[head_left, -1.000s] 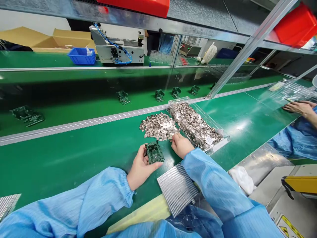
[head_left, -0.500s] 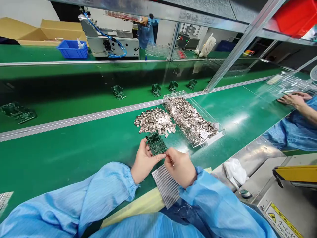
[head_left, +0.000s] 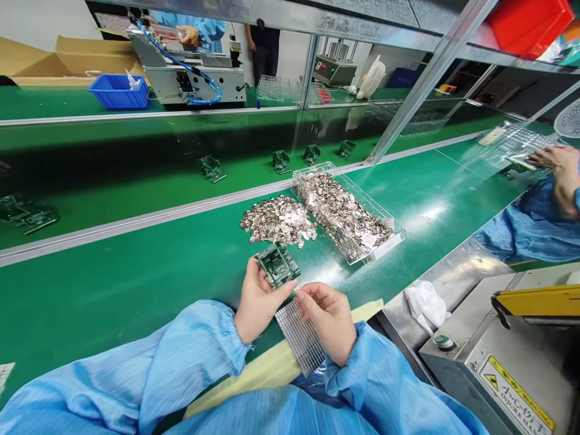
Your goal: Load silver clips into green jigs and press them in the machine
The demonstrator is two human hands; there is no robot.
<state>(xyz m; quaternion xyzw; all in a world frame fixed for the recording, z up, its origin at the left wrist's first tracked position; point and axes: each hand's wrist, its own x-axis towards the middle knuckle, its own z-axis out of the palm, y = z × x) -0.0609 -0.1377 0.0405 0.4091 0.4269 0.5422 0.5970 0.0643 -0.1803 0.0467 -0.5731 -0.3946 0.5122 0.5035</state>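
My left hand grips a small green circuit board and holds it just above the green bench. Right beside the board's near edge, my right hand has its fingertips pinched together on a small metal piece that I can barely make out. A loose heap of small shiny metal pieces lies on the bench just beyond the board. To the heap's right stands a clear plastic tray full of the same pieces. A ribbed grey pad lies under my right hand.
Several green boards ride the conveyor belt beyond the metal rail. Another person's hands work at the far right. A white cloth and a grey machine sit at my right. A slanted metal post rises behind the tray.
My right hand left the heap of metal pieces and came back beside the board, pinched shut. My left hand lifted the board slightly and tilted it.
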